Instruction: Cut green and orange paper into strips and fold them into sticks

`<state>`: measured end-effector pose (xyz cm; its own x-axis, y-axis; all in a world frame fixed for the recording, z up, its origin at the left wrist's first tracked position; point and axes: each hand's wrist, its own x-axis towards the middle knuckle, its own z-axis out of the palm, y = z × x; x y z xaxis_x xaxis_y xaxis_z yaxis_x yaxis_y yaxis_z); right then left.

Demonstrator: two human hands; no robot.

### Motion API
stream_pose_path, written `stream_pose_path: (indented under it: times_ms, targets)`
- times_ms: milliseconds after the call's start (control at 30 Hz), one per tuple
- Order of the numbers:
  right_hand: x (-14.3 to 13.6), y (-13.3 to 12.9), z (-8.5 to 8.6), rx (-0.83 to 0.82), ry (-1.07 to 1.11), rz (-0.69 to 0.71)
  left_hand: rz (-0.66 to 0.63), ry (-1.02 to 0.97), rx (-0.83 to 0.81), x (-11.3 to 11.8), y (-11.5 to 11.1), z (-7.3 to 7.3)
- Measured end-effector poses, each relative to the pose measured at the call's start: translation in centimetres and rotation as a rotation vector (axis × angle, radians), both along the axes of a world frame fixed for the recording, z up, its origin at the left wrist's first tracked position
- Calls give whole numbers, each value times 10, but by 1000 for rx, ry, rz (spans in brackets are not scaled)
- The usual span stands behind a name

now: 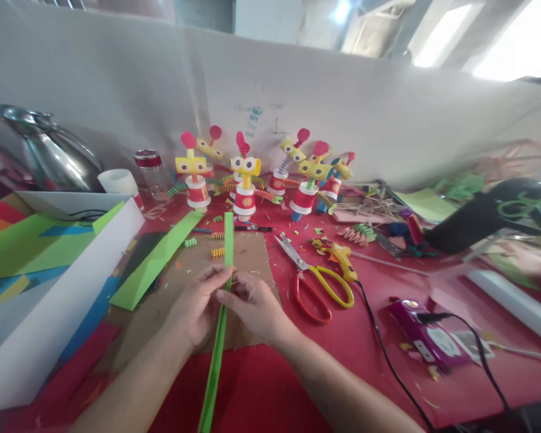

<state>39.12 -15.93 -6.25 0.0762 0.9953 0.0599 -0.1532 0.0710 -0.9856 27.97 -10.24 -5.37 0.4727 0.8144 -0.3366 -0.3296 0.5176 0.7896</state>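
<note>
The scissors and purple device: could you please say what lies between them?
In the head view, a black cord lies on the red table between the scissors and purple device.

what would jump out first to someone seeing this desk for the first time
Probably the group of paper-cup figures with yellow heads and big eyes, standing at the back of the red table. Next might come the long green paper strip in the middle, held by the left hand and right hand, with the scissors, one handle red and one yellow, lying open to the right.
</note>
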Motion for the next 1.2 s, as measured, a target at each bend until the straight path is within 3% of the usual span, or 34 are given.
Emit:
stream_pose_path:
  times_ms: [67, 233, 400, 567, 767, 833, 933, 1000, 1200]
  targets:
    - [2, -2, 1, -53, -43, 17, -24, 21, 20, -2, 3, -1]
    - [21, -3, 9, -215, -147, 214, -2, 146, 122, -12, 16, 1]
    - [23, -1, 5, -154, -253, 167, 0, 165, 1, -11, 15, 0]
    - [27, 0, 2, -230, -307, 271, 167, 159, -20, -20, 29, 3]
    - [36, -2, 15, -219, -394, 265, 353, 0, -41, -41, 50, 11]
    - [37, -2, 17, -215, -419, 237, 266, -15, 42, -39, 45, 12]
    - [37, -1, 17, -208, -442, 207, -38, 128, 126, -28, 31, 7]
    - [36, -1, 16, -202, -460, 206, -102, 237, 144, -20, 24, 2]
    - [41, 0, 14, -94, -625, 156, 187, 172, 177, -27, 36, 0]
